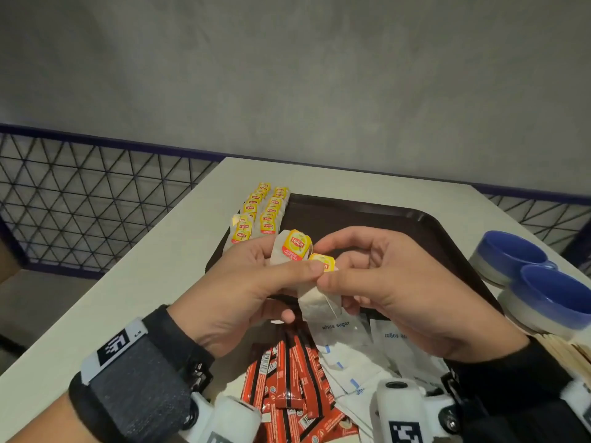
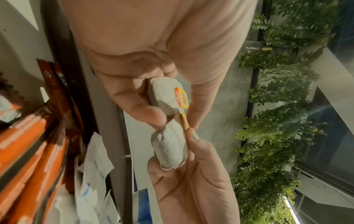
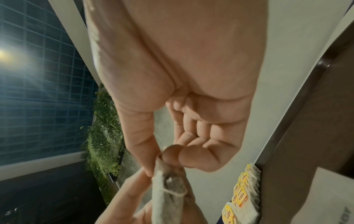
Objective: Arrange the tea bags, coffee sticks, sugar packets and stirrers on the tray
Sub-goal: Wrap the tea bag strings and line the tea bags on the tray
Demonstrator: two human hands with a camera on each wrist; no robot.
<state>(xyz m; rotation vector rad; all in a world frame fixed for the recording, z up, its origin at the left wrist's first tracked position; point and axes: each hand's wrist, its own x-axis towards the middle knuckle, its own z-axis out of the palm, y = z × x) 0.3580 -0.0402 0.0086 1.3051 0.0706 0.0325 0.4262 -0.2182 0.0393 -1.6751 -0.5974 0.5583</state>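
Both hands hover over the near left part of the dark brown tray (image 1: 393, 219). My left hand (image 1: 287, 263) grips a white tea bag (image 1: 281, 251) (image 2: 164, 94) with a yellow Lipton tag. My right hand (image 1: 324, 266) (image 3: 162, 163) pinches a second tea bag (image 1: 318, 306) (image 2: 170, 148) (image 3: 164, 197) that hangs beside the first, thumbs almost meeting at its tag. Two rows of tea bags (image 1: 259, 212) (image 3: 243, 197) lie along the tray's left edge. Red coffee sticks (image 1: 287, 378) (image 2: 23, 151) and white sugar packets (image 1: 351, 350) (image 2: 91, 174) lie heaped below my hands.
Two blue cups (image 1: 511, 254) stand on the white table (image 1: 144, 282) right of the tray, with wooden stirrers (image 1: 569, 350) just in front of them. A wire mesh fence (image 1: 96, 193) runs behind the table's left edge. The tray's far half is bare.
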